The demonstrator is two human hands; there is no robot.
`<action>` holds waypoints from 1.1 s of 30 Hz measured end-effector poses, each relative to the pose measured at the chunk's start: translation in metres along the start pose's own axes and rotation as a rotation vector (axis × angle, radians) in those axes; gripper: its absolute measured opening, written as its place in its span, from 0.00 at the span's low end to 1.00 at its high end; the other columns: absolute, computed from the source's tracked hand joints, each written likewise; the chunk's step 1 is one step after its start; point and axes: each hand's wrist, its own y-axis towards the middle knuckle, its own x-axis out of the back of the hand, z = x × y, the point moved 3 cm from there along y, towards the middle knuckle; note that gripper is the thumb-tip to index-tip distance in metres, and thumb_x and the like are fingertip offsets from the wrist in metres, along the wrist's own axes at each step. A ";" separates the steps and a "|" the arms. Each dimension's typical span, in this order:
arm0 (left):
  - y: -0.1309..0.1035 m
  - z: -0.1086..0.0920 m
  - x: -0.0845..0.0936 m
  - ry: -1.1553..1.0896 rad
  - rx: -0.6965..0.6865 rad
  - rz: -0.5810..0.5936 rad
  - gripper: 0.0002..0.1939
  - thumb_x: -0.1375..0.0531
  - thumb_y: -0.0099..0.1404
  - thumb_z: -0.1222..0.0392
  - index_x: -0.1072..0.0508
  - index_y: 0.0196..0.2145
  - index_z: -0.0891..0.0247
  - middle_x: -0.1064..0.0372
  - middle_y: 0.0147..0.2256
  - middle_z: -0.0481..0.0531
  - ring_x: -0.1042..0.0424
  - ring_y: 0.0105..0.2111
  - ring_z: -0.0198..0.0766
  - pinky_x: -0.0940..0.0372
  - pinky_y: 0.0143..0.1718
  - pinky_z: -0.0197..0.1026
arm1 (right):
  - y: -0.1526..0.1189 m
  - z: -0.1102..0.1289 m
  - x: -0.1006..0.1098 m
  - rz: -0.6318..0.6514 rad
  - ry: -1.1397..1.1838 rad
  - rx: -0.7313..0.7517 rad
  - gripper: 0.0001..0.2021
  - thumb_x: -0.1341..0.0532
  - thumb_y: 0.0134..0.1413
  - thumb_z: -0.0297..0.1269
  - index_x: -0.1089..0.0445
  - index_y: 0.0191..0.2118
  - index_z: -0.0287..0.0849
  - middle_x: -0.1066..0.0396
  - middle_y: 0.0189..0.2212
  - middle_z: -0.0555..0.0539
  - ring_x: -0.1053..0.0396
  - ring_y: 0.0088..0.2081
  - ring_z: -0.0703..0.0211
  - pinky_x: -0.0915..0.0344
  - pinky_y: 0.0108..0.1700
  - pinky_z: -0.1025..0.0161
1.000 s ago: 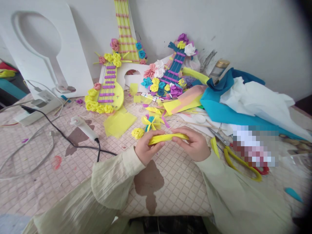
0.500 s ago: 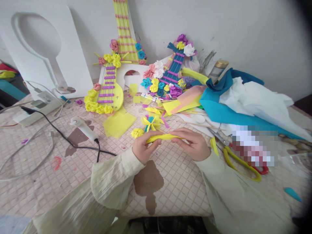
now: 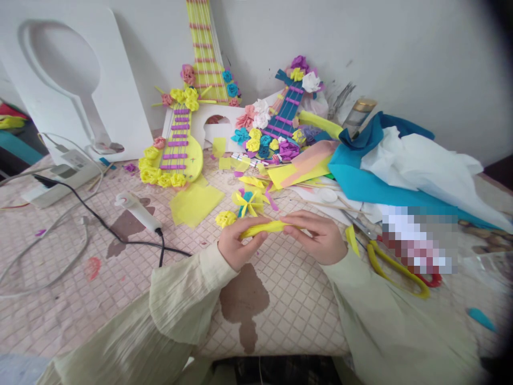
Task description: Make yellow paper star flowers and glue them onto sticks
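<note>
a grid-patterned tablecloth (image 3: 288,305) with brown patches covers the table. on it lie a power strip (image 3: 52,193) at far left, a white corded tool (image 3: 138,210) nearer, yellow sheets (image 3: 196,203) and a yellow paper rose (image 3: 225,218) mid-scene, yellow-handled scissors (image 3: 373,253) right.

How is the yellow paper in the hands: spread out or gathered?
Gathered: the yellow paper is bunched into a narrow, creased strip between the left hand and right hand.

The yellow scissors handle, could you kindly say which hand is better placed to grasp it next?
Probably right: the right hand is nearer the yellow handle than the left hand, though both hold the yellow bundle.
</note>
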 end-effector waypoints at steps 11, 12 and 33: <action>0.005 -0.001 -0.001 0.106 0.102 0.024 0.08 0.42 0.54 0.59 0.29 0.30 0.67 0.29 0.28 0.55 0.31 0.28 0.37 0.35 0.29 0.38 | -0.002 -0.001 -0.003 0.032 -0.095 0.030 0.13 0.43 0.49 0.30 0.32 0.42 0.46 0.27 0.36 0.47 0.30 0.36 0.60 0.33 0.40 0.62; 0.005 -0.001 -0.001 0.107 0.117 0.020 0.08 0.42 0.54 0.59 0.29 0.30 0.67 0.29 0.27 0.55 0.32 0.27 0.37 0.36 0.28 0.37 | -0.003 -0.002 -0.004 0.027 -0.096 0.018 0.12 0.43 0.49 0.30 0.32 0.42 0.46 0.27 0.36 0.48 0.30 0.36 0.60 0.33 0.40 0.62; 0.003 0.016 -0.003 0.171 0.103 -0.007 0.08 0.42 0.54 0.58 0.29 0.27 0.67 0.31 0.24 0.52 0.34 0.24 0.33 0.39 0.24 0.34 | 0.008 -0.107 0.067 -0.106 -0.805 -0.697 0.11 0.39 0.35 0.43 0.27 0.24 0.41 0.31 0.33 0.41 0.38 0.41 0.43 0.43 0.41 0.48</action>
